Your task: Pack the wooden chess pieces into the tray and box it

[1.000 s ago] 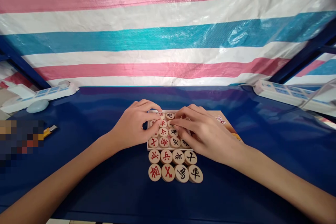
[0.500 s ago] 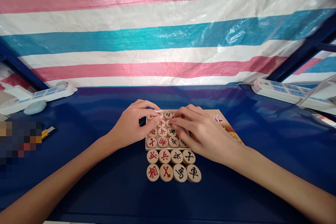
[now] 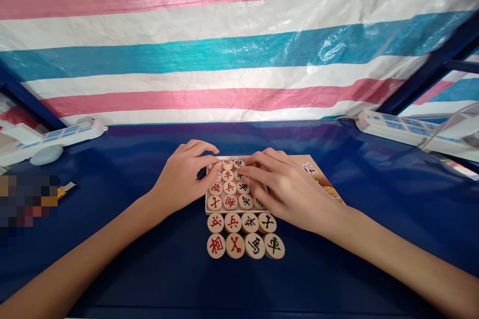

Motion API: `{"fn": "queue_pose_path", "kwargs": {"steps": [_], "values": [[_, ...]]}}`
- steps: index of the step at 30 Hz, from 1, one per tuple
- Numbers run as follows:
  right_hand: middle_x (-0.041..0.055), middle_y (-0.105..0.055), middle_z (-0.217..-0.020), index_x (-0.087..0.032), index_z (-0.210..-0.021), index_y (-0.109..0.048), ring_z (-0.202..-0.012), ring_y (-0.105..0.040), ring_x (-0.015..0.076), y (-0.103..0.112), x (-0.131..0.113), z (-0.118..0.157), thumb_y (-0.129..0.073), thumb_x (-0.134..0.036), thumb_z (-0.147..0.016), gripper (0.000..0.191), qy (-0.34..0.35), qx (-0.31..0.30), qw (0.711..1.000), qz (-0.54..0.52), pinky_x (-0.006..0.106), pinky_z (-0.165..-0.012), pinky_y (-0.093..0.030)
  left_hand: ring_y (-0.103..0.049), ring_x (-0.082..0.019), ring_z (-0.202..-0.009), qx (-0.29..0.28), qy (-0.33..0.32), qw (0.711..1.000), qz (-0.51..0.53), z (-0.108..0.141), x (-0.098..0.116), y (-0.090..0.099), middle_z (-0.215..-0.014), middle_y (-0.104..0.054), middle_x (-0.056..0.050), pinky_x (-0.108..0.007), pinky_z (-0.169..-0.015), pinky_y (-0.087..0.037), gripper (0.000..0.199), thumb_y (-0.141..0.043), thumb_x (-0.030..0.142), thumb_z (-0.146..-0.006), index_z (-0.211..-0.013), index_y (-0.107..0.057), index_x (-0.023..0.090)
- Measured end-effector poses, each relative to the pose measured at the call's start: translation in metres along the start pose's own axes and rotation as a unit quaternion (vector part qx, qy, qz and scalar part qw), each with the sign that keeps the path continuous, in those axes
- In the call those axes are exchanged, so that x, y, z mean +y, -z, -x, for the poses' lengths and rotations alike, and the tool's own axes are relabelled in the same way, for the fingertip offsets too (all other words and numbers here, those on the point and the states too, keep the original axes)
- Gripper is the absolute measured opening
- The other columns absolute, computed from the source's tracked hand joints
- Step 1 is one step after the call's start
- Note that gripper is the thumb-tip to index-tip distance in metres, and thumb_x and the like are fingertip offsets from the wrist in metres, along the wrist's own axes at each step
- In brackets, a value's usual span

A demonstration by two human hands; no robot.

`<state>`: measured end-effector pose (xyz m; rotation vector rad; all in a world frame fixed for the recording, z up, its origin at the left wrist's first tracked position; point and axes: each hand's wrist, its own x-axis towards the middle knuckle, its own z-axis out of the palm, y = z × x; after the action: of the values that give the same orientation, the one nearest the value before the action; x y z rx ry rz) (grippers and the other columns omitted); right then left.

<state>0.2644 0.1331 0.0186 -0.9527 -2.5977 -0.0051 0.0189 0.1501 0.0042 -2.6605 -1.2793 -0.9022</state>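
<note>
A shallow white tray [image 3: 237, 213] holds rows of round wooden pieces with red and black characters. My left hand [image 3: 187, 172] is at its left edge, fingers apart and curved, thumb and forefinger tips over the left column; nothing shows in its grasp. Over the tray's right side lies my right hand [image 3: 284, 184], its fingers spread and bent, touching or just above the pieces and hiding some of them. In front of the tray are two rows of pieces, including a red one [image 3: 216, 245] at the left and a black one [image 3: 274, 245] at the right.
A printed box lid [image 3: 318, 177] lies beyond my right hand. White power strips stand at the back left [image 3: 71, 132] and back right [image 3: 396, 127]. A pale oval object [image 3: 47, 155] and a yellow cutter [image 3: 66, 190] lie at the left. Behind hangs a striped sheet [image 3: 224, 55].
My left hand has shifted slightly left, away from the pieces, uncovering more of the tray's upper left. My right hand stays over the right side. The view has moved slightly.
</note>
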Motion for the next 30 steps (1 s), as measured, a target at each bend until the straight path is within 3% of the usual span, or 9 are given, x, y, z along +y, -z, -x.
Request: {"fn": "queue_pose_path", "kwargs": {"steps": [10, 21, 30], "values": [[0.0121, -0.049, -0.139, -0.021, -0.129, -0.061, -0.129, -0.040, 0.0312, -0.0018, -0.0025, -0.0024, -0.044, -0.030, -0.100, 0.035, -0.011, -0.014, 1.000, 0.007, 0.052, -0.103, -0.039, -0.056, -0.020, -0.113, -0.017, 0.023, 1.000, -0.007, 0.0016, 0.0060, 0.0011, -0.118, -0.066, 0.000, -0.041, -0.093, -0.048, 0.023, -0.052, 0.025, -0.096, -0.103, -0.074, 0.027], [0.0095, -0.041, -0.150, -0.027, -0.142, -0.051, -0.136, -0.035, 0.0307, -0.0001, -0.0014, -0.0019, -0.039, -0.029, -0.102, 0.042, -0.013, -0.034, 0.999, 0.010, 0.054, -0.107, -0.037, -0.058, -0.020, -0.110, -0.013, 0.070, 0.995, 0.063, 0.0008, 0.0041, 0.0008, -0.116, -0.068, 0.001, -0.038, -0.090, -0.052, 0.022, -0.054, 0.030, -0.096, -0.104, -0.074, 0.028], [0.0093, -0.042, -0.149, -0.024, -0.138, -0.055, -0.136, -0.035, 0.0301, -0.0011, -0.0028, -0.0003, -0.037, -0.031, -0.102, 0.041, -0.012, -0.038, 0.999, 0.023, 0.051, -0.108, -0.037, -0.060, -0.019, -0.103, -0.010, 0.112, 0.992, 0.058, -0.0039, 0.0051, -0.0023, -0.110, -0.070, 0.004, -0.035, -0.087, -0.050, 0.015, -0.061, 0.036, -0.092, -0.095, -0.073, 0.029]]}}
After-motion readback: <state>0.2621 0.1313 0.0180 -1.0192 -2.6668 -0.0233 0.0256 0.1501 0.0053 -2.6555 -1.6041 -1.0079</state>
